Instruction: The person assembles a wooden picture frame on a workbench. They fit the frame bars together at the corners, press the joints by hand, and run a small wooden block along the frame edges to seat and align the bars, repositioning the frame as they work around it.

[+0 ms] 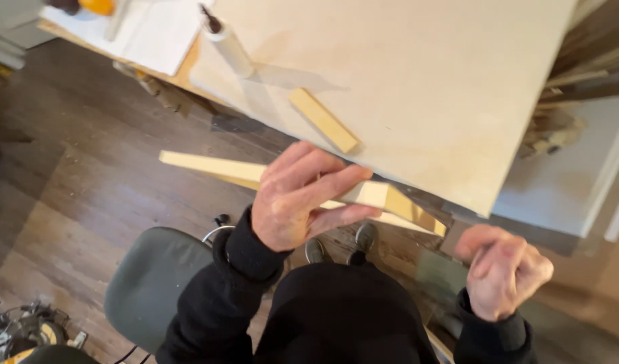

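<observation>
My left hand [297, 199] grips a long pale wooden strip [208, 166] near its middle, fingers wrapped over the top. The strip runs from the left to the lower right, just off the near edge of a large light plywood board [417, 74]. My right hand [504, 269] sits at the strip's right end, fingers curled; what it grips there is hidden, apart from a small grey piece beside the thumb. A short wooden block [323, 120] lies on the board close to its edge, above my left hand.
A white tube with a dark nozzle [227, 44] lies on the board at the back. White sheets [158, 30] cover a bench at the upper left. A grey stool seat [154, 283] stands at the lower left, a power tool [26, 334] on the wooden floor.
</observation>
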